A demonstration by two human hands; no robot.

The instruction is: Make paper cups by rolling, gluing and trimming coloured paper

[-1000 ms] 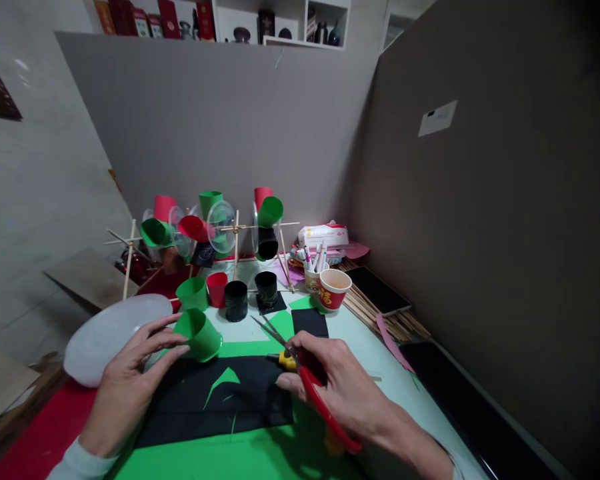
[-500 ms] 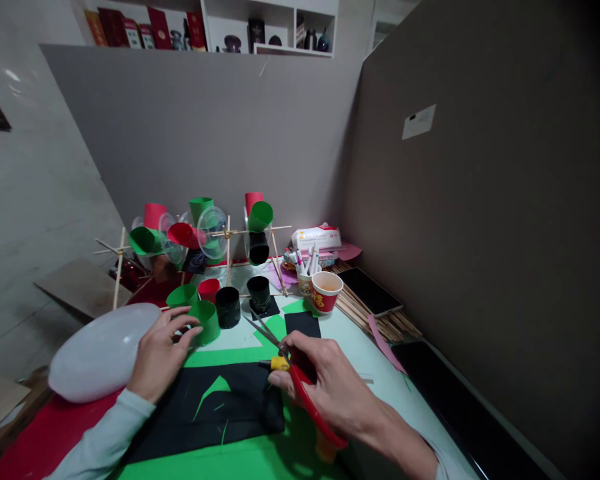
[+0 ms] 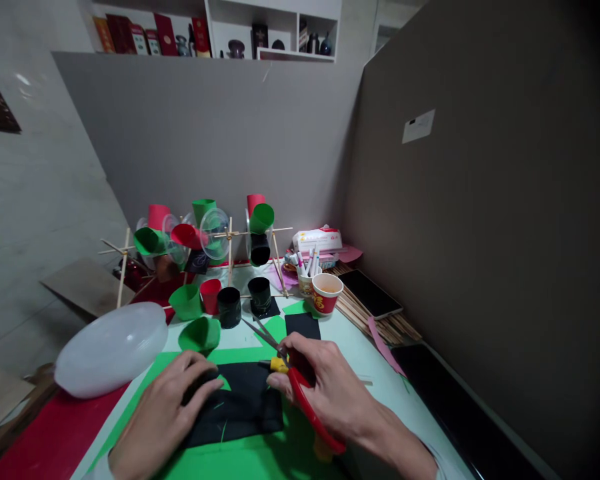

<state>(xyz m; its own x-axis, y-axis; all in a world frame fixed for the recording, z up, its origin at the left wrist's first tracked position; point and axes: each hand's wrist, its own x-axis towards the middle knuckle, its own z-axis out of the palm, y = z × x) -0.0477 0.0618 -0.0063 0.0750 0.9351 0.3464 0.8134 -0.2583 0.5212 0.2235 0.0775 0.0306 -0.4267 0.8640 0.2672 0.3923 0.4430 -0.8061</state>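
Left hand (image 3: 166,408) moved onto sheet (image 3: 250,407); right (image 3: 330,390) grips scissors (image 3: 306,408).

Nothing can be read for certain. The white label (image 3: 418,126) on the right partition carries print too small to make out. The red paper cup (image 3: 326,293) near the table's far edge bears a gold mark (blurred, maybe a character). The white pack (image 3: 316,239) behind it shows illegible red print.
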